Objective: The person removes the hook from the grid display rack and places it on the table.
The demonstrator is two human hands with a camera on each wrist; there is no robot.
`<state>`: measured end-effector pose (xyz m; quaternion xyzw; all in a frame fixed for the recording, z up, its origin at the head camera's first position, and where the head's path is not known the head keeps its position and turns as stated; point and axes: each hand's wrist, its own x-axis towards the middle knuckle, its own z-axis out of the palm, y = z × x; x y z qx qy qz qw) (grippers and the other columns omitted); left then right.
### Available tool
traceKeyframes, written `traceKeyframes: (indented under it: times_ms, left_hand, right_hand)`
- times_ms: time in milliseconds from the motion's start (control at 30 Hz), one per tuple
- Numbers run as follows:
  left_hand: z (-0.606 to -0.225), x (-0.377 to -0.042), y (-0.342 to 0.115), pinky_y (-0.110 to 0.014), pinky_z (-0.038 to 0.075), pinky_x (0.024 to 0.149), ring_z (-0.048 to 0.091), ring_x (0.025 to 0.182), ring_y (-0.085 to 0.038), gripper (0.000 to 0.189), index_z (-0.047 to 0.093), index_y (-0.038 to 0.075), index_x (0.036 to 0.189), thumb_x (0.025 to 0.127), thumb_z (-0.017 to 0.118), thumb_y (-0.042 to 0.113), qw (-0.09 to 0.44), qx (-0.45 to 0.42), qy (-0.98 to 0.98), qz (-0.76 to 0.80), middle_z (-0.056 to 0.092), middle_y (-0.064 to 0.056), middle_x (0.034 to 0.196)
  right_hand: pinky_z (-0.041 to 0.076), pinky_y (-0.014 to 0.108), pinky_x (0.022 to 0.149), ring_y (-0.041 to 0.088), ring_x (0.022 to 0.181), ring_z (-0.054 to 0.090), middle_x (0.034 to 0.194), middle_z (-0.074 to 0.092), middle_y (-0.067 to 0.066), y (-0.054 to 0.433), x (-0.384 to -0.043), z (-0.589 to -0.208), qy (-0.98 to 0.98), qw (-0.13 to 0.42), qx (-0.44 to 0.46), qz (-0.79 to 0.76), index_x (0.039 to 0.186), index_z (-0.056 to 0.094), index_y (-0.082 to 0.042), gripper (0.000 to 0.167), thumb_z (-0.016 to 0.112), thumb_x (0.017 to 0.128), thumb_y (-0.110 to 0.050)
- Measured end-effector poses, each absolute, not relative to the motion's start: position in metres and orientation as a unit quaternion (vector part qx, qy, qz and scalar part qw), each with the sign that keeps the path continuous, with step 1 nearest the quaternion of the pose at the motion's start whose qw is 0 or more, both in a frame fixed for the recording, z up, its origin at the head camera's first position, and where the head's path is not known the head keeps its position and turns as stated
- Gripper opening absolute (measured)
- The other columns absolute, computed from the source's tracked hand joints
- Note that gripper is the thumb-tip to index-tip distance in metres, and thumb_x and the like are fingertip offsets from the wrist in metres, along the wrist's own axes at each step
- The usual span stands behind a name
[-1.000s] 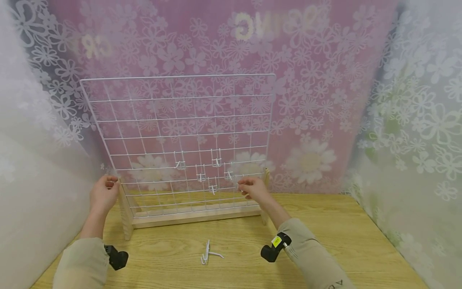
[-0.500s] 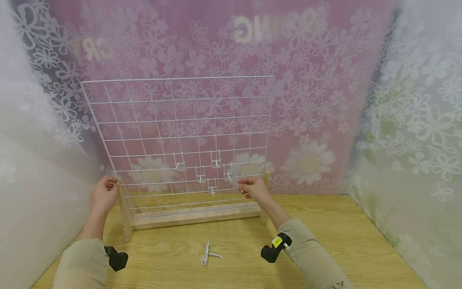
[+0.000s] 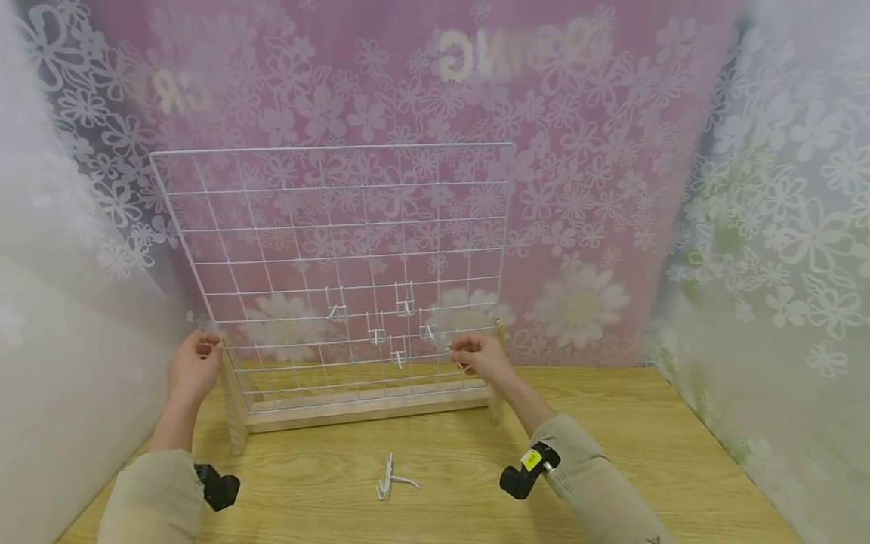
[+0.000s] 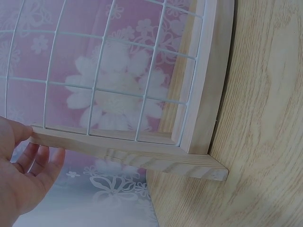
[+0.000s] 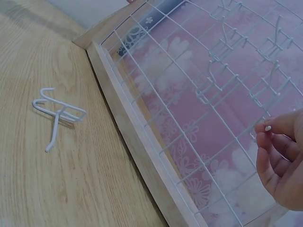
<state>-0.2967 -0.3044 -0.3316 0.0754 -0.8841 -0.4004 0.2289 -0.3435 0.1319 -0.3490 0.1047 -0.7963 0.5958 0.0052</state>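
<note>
A white wire grid panel (image 3: 333, 148) stands upright in a pale wooden stand (image 3: 367, 413). At its left side my left hand (image 3: 195, 368) pinches the top end of the wooden upright (image 4: 71, 143), thumb above and fingers below. My right hand (image 3: 484, 359) is at the grid's lower right, pinching a white wire hook; only its small rounded tip (image 5: 268, 128) shows between thumb and forefinger, the rest mostly hidden by the fingers. Several white hooks (image 3: 405, 307) hang on the grid left of this hand. Another white hook (image 5: 56, 127) lies on the table in front of the stand.
The wood-grain table (image 3: 598, 453) reaches in front of the stand and to its right. Behind it hangs a pink flowered curtain (image 3: 578, 189); pale curtains (image 3: 802, 302) close off both sides. Black cameras (image 3: 522, 481) sit on both wrists.
My right hand has tilted slightly and its wrist has shifted a little to the right, with the hook still in its fingers. The left hand keeps its hold on the upright.
</note>
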Motion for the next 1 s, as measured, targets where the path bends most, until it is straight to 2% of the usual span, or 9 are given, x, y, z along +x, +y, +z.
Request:
traceKeyframes:
  times_ms: [133, 467, 900, 1000]
  left_hand:
    - [-0.329, -0.297, -0.304, -0.047, 0.041, 0.073, 0.047, 0.1, -0.044, 0.029, 0.047, -0.007, 0.116, 0.096, 0.04, 0.014, 0.234, 0.074, -0.884, -0.398, 0.047, -0.03, 0.11]
    - [-0.329, -0.297, -0.303, -0.044, 0.041, 0.071, 0.048, 0.099, -0.043, 0.028, 0.047, -0.007, 0.115, 0.095, 0.041, 0.012, 0.239, 0.075, -0.884, -0.395, 0.049, -0.03, 0.108]
    - [-0.331, -0.297, -0.304, -0.044, 0.04, 0.07, 0.048, 0.099, -0.043, 0.029, 0.047, -0.007, 0.115, 0.096, 0.04, 0.013, 0.24, 0.079, -0.884, -0.394, 0.049, -0.03, 0.108]
    - [-0.332, -0.297, -0.304, -0.044, 0.04, 0.071, 0.049, 0.098, -0.043, 0.028, 0.048, -0.007, 0.114, 0.095, 0.041, 0.012, 0.242, 0.079, -0.884, -0.391, 0.049, -0.03, 0.107]
  right_hand:
    - [0.049, 0.034, 0.067, 0.018, 0.072, 0.057, 0.083, 0.065, 0.009, 0.134, -0.338, -0.349, -0.798, 0.007, 0.116, 0.592, 0.099, 0.06, 0.004, 0.015, 0.061, 0.087, -0.004]
    - [0.049, 0.034, 0.067, 0.02, 0.074, 0.057, 0.085, 0.064, 0.01, 0.14, -0.323, -0.357, -0.801, -0.013, 0.155, 0.577, 0.097, 0.061, 0.001, 0.014, 0.063, 0.087, -0.008]
    - [0.049, 0.033, 0.063, 0.017, 0.068, 0.055, 0.077, 0.059, 0.012, 0.15, -0.315, -0.376, -0.8, -0.045, 0.212, 0.559, 0.093, 0.06, 0.008, 0.011, 0.062, 0.085, 0.0]
    - [0.047, 0.03, 0.062, 0.016, 0.067, 0.053, 0.075, 0.059, 0.011, 0.151, -0.311, -0.378, -0.802, -0.049, 0.221, 0.552, 0.092, 0.059, 0.009, 0.011, 0.062, 0.085, 0.001]
